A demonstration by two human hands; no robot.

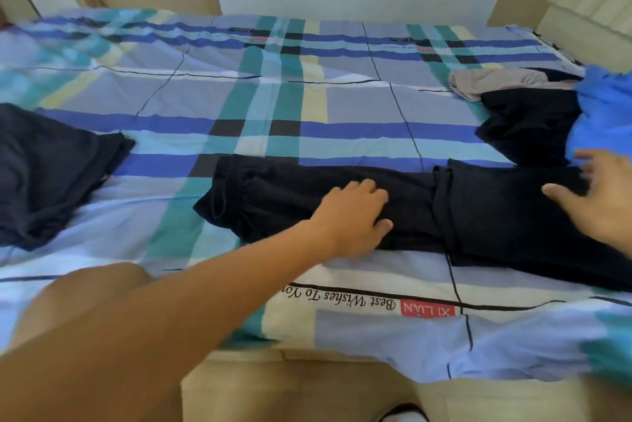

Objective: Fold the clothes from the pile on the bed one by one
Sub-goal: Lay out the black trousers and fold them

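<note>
Garment (478, 209), black and long, lying stretched along the near edge of the bed (307, 97). Pressing down on its middle with the left hand (352, 213), palm down, fingers loosely bent, pinching nothing; reaching at its right end with the right hand (602, 196), blurred, fingers spread wide. Lying at far right, a pile (533, 114) of grey, black and blue clothes; lying well apart at left, a dark heap (51, 175).
</note>
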